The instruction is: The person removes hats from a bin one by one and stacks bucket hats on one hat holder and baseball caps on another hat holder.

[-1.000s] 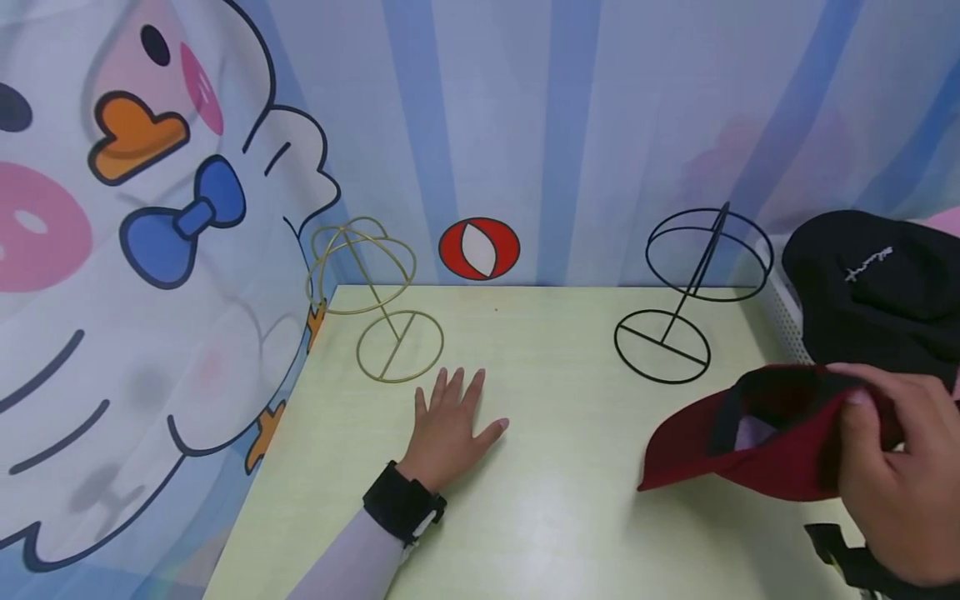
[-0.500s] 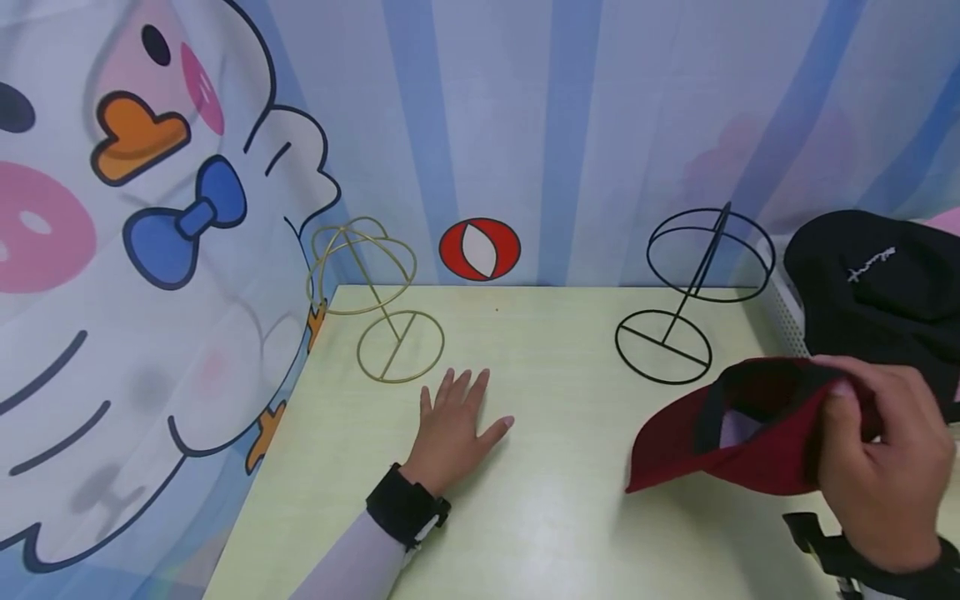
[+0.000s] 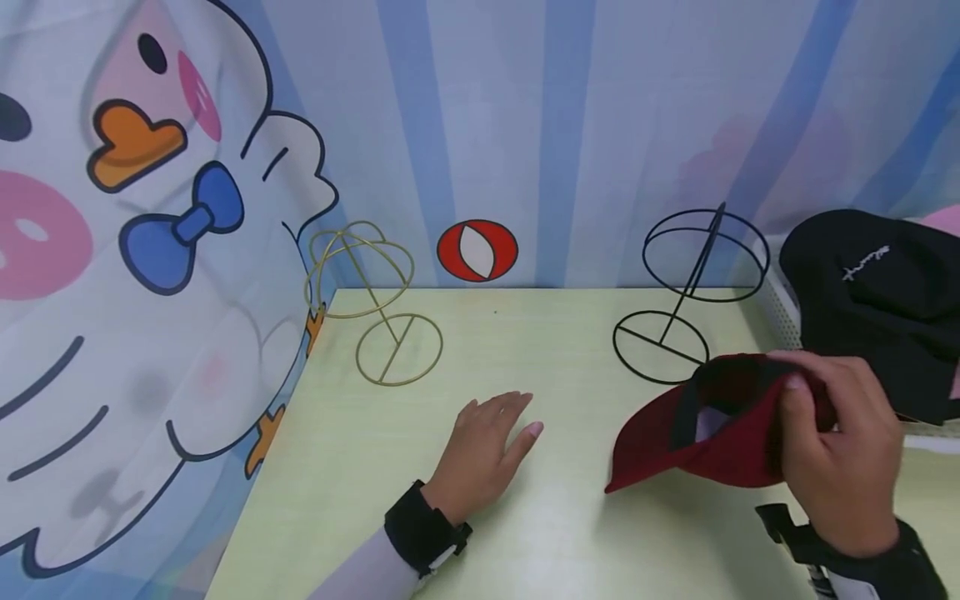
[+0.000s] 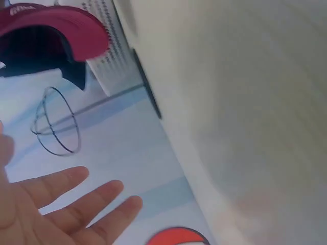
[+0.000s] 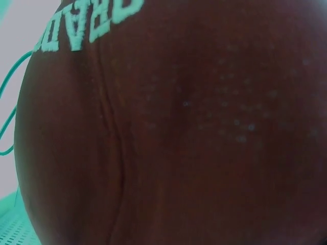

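A dark red baseball cap [image 3: 720, 458] hangs over the right side of the table, its brim toward the left and its dark inside partly showing. My right hand [image 3: 843, 450] pinches the cap's back edge, thumb on the near side. Cap fabric with pale raised letters [image 5: 92, 25] fills the right wrist view. My left hand [image 3: 483, 454] is over the middle of the table with its fingers extended and holds nothing; in the left wrist view its fingers [image 4: 97, 201] are spread apart. Just behind the cap stands a black wire hat stand [image 3: 678, 317], its base slightly overlapped by the cap.
A gold wire hat stand [image 3: 397, 350] is at the back left of the table [image 3: 547, 375]. At the right, a black cap [image 3: 862, 292] lies over a white perforated basket [image 3: 782, 308]. A printed cloth backdrop [image 3: 495, 125] rises along the back and left.
My right hand has carried the red cap leftward, up to the black stand's base. My left hand has moved right, its fingers now drawn closer together in the head view.
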Demonstrator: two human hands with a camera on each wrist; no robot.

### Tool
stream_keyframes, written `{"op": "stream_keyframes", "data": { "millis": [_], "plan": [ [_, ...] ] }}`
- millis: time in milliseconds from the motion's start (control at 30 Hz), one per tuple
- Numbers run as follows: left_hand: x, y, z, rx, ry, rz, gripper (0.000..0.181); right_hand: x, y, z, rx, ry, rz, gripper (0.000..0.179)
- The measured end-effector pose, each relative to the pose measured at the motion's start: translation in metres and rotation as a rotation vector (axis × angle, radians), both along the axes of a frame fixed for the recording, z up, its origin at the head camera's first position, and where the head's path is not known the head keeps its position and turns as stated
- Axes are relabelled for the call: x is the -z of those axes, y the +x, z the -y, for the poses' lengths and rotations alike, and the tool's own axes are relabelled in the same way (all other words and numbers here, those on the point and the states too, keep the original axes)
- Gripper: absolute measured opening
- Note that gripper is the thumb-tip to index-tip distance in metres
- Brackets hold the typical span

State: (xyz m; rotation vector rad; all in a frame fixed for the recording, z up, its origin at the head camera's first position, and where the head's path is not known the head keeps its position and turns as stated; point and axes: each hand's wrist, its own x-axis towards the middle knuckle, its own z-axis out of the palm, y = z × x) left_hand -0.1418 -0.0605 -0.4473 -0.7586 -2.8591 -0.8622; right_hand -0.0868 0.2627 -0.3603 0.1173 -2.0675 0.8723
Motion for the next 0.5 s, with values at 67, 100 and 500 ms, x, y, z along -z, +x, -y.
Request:
{"op": "stream_keyframes", "data": {
  "millis": [67,100,500],
  "plan": [
    [-0.005,0.003,-0.005,0.03,0.04,-0.007,0.057,0.001,-0.002,0.002,-0.019,-0.021,-0.02,0.026],
    [-0.008,0.005,-0.008,0.046,0.062,-0.012,0.055,0.001,-0.003,0.003,-0.026,-0.031,-0.033,0.026],
    [-0.05,0.016,-0.04,0.241,0.125,-0.068,0.057,0.001,-0.008,0.016,-0.076,-0.055,-0.005,0.026]
  ]
}}
